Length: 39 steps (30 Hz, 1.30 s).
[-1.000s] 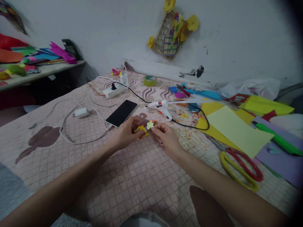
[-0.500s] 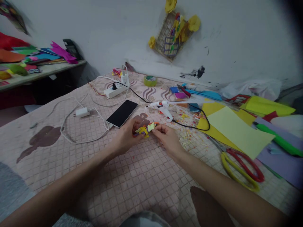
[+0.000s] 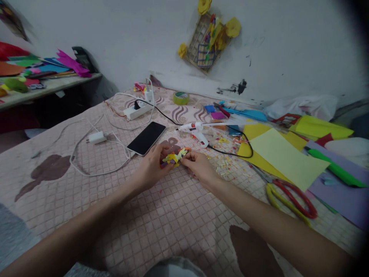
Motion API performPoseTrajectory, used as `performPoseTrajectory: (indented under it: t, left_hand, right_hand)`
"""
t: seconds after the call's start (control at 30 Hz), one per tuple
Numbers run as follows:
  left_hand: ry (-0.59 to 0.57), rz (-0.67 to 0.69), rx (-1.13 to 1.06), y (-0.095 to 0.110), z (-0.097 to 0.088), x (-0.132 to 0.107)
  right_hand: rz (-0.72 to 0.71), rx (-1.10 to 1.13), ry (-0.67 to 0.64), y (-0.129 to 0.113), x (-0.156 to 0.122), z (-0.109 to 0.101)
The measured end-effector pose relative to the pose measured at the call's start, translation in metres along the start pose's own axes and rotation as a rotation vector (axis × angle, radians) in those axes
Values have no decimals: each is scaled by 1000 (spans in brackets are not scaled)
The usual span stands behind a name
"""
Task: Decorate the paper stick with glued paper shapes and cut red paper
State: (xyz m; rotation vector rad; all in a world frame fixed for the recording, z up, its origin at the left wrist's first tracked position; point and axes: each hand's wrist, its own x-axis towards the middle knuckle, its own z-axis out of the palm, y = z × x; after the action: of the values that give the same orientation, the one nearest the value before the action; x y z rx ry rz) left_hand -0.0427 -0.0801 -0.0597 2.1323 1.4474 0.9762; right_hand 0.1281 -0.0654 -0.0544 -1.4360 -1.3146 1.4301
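A: Head view, quick: what've u got?

B: My L hand (image 3: 152, 163) has thumb & fingers curled nearly closed on the small multicolored paper piece (image 3: 172, 158). My R hand (image 3: 200, 167) has fingertips pinched at the edge of the pale cutout (image 3: 182, 153).

A: Where're those?

B: Btwn my hands, side by side; can't tell if they touch.

A: Nearby?

B: Phone (image 3: 147, 138) just past L hand, glue gun (image 3: 197, 130) beyond R, scissors (image 3: 270, 194) off to the right.
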Motion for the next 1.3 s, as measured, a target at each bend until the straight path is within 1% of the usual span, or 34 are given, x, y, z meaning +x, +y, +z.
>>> performPoseTrajectory:
  t: [0.07,0.17,0.27,0.4,0.6,0.83,0.9,0.97,1.03,1.1,1.13,1.2,1.3]
  left_hand:
    - [27,96,49,7,-3,0]
    - [1,228,112,13,-5,-1]
    - [-19,281,166,13,-4,0]
    - [2,291,152,9,-2,1]
    - [-3,277,86,7,-3,2]
    - [-2,269,66,5,-2,2]
    - [0,272,62,4,-2,2]
    - [6,261,66,5,-3,1]
    - [15,242,74,5,-4,1]
    - [24,235,78,5,-5,1]
    - [26,239,79,5,-4,1]
    - [44,254,84,5,-4,1]
    - [100,277,103,8,-2,0]
  right_hand:
    - [-4,-4,-1,1,2,0]
    - [-20,-2,-11,3,3,0]
    - [-25,-10,-24,4,3,0]
    - [-35,-55,-27,3,4,0]
    - [-53,-164,-26,1,5,1]
    - [-74,-332,3,6,17,3]
    - [-63,-340,-8,4,16,4]
    - [-32,-295,-28,-1,11,3]
    - [2,-215,-51,-8,3,-3]
    - [0,-165,-59,-16,-9,-14]
    - [-28,-166,-49,-20,-15,-22]
    - [-129,-223,-15,-25,-26,-41]
    - [-289,-383,8,-26,-42,-70]
